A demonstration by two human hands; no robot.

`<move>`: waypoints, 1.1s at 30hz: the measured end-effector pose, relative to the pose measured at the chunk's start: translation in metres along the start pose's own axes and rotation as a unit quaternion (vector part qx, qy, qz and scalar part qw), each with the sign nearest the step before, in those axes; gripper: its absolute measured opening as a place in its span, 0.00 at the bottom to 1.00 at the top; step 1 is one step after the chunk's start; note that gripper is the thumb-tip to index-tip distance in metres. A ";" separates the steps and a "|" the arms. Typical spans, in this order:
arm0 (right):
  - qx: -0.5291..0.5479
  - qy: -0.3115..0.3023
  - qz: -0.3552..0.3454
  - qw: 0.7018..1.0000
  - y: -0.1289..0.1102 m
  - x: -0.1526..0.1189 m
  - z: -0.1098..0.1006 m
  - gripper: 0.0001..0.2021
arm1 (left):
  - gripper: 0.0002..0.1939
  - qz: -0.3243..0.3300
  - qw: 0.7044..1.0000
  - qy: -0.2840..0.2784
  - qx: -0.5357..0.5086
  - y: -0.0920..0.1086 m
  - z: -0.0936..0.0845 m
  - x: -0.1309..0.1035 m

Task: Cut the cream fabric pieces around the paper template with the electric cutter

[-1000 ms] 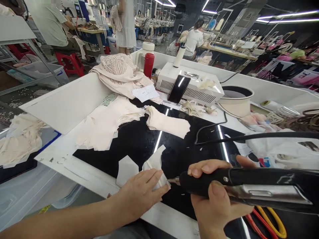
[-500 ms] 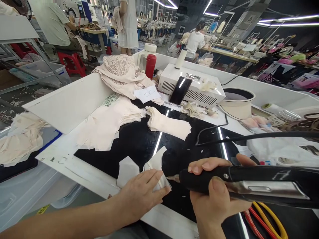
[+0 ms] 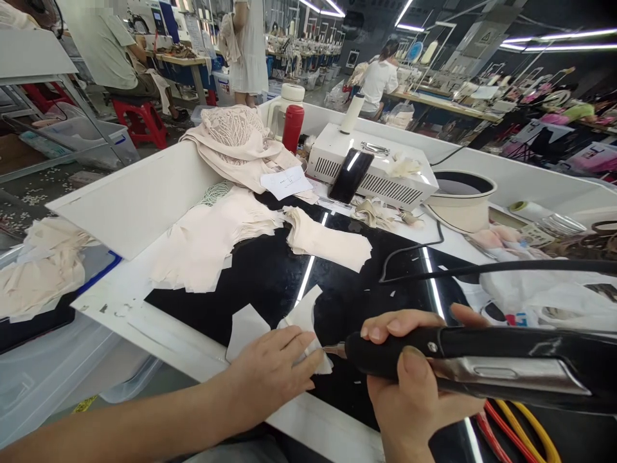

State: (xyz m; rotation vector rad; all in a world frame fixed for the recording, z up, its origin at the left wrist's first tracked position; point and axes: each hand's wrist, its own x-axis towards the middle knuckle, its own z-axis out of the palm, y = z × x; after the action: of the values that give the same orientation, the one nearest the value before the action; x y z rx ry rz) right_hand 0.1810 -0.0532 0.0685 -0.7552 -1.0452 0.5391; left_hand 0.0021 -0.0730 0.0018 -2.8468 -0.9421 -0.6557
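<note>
Curved white fabric [image 3: 306, 307], lower centre, held down by my left hand [image 3: 274, 363]: black metal-tipped tool [image 3: 511, 350], clamped in my right hand [image 3: 414, 386], could slip, marring it.

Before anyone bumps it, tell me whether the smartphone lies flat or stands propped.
Propped: the smartphone leans against the white vented box, its top edge raised.

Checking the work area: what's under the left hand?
A pale piece on the black surface, its ends showing; whatever else the left hand covers can't be seen.
</note>
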 end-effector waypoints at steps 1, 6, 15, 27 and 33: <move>0.000 -0.001 0.000 1.000 0.000 -0.001 -0.001 0.24 | 0.25 0.003 1.000 -0.011 0.002 -0.004 -0.002 0.001; -0.008 -0.004 0.006 1.000 0.002 -0.003 -0.002 0.24 | 0.23 0.014 0.999 -0.042 0.013 -0.019 -0.009 0.007; 0.013 -0.017 0.006 1.000 0.004 -0.006 -0.001 0.26 | 0.21 0.099 0.995 -0.021 -0.013 -0.044 -0.008 0.004; 0.030 -0.005 0.024 0.999 0.004 -0.010 0.008 0.26 | 0.22 0.094 0.991 -0.083 -0.050 -0.058 -0.013 0.002; 0.031 -0.006 0.027 0.999 0.004 -0.011 0.007 0.26 | 0.23 0.103 0.991 -0.078 -0.033 -0.056 -0.017 0.003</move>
State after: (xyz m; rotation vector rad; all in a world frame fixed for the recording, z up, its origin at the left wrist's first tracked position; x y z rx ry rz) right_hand 0.1700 -0.0565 0.0619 -0.7270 -1.0178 0.6208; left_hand -0.0344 -0.0294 0.0150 -3.0348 -0.6413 -0.4559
